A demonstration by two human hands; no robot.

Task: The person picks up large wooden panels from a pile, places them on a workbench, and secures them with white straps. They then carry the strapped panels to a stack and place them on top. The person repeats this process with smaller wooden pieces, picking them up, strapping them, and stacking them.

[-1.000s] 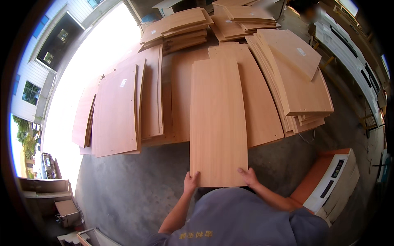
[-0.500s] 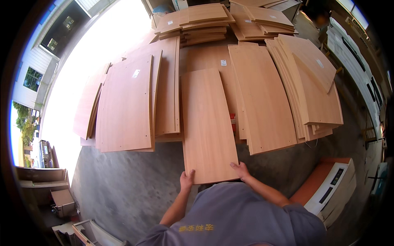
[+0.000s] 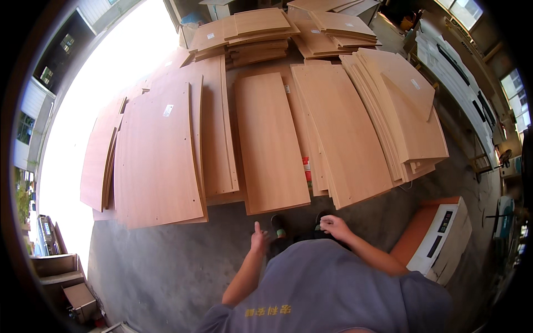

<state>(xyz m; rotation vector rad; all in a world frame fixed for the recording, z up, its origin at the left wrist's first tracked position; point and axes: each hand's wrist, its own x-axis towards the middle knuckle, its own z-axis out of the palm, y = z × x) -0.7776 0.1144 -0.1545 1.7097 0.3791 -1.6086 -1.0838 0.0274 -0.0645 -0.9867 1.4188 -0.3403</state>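
A long wood-grain panel [image 3: 273, 147] leans in the middle of the row of stacked boards. Its lower edge lies just beyond my hands, and neither hand touches it. My left hand [image 3: 259, 240] hangs in front of the panel's near left corner, thumb stretched out and fingers slightly blurred, holding nothing. To the right, my right hand [image 3: 335, 226] is drawn back from the near right corner with its fingers curled in. Nothing shows in that hand.
Leaning boards stand at left [image 3: 155, 161] and right [image 3: 347, 133]. More panels [image 3: 258, 22] are piled flat behind. An orange-and-white cabinet-like box [image 3: 436, 238] stands at my right. Between two boards shows a red object [image 3: 307, 166]. Concrete floor [image 3: 166, 266] lies around my feet.
Both hands have let go of the middle panel, which now leans farther away among the other boards. The right fingers have curled, and the view has shifted somewhat.
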